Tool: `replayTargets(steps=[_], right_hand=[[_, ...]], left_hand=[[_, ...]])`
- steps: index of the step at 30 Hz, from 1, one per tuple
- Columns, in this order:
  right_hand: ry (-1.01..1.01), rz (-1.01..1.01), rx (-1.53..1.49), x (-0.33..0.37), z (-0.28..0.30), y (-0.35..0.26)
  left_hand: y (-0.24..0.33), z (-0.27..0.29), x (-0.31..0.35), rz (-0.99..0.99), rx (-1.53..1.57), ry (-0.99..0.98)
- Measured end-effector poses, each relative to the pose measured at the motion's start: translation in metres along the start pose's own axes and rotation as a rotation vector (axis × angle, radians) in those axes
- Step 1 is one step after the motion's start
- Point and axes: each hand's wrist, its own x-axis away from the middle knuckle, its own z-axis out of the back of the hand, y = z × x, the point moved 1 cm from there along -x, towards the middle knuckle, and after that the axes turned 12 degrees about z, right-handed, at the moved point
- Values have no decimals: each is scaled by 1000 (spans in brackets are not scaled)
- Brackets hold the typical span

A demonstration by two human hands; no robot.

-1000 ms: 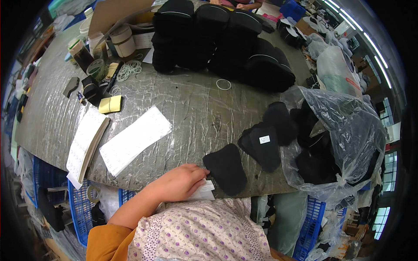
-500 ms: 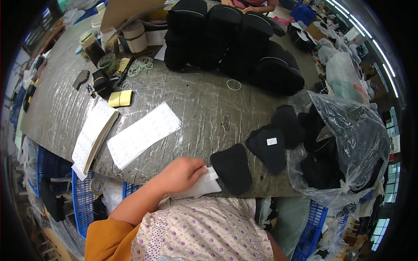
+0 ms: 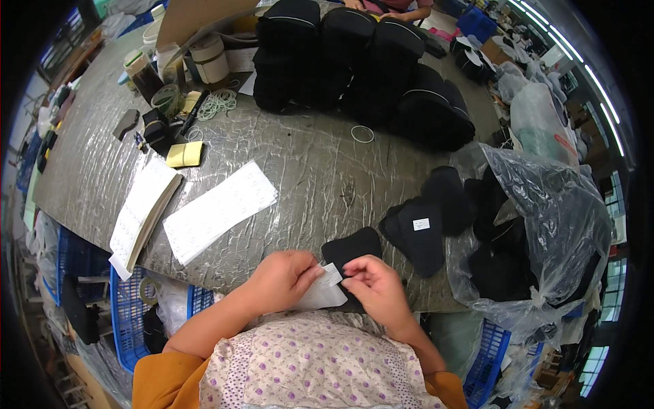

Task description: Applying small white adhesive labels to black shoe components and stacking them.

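Observation:
My left hand (image 3: 289, 276) is closed on a white sheet of labels (image 3: 320, 296), whose small printed strip (image 3: 332, 275) sticks out past the fingertips. At the strip's right edge my right hand (image 3: 375, 283) has thumb and forefinger pinched together, the other fingers curled. Just beyond and partly under both hands, a black rounded fabric piece (image 3: 352, 249) lies on the table. To its right is a small stack of black pieces (image 3: 417, 249), the top one bearing a small white label (image 3: 422, 223). Another black piece (image 3: 449, 198) lies behind that stack.
Loose white label sheets (image 3: 221, 211) and a thicker pad (image 3: 144, 211) lie left on the table (image 3: 300, 150). Black stacked goods (image 3: 354, 68) stand at the back. A clear plastic bag (image 3: 552, 204) with black pieces is at right. Across the table sits another person (image 3: 398, 10).
My right hand has come in from the lower right to the edge of the label strip. My left hand still holds the sheet in about the same place.

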Motion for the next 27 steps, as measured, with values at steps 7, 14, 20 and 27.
replayTargets(steps=[7,14,20,27], right_hand=[[-33,406,301,-4,-13,-4],[-70,45,98,4,-6,-4],[179,278,246,2,13,-10],[313,-5,65,-17,28,22]], left_hand=[[-5,2,7,73,-112,97],[9,-5,2,-227,-43,-4],[5,-3,0,-46,-243,-1],[11,-20,-5,-376,-388,-197]])
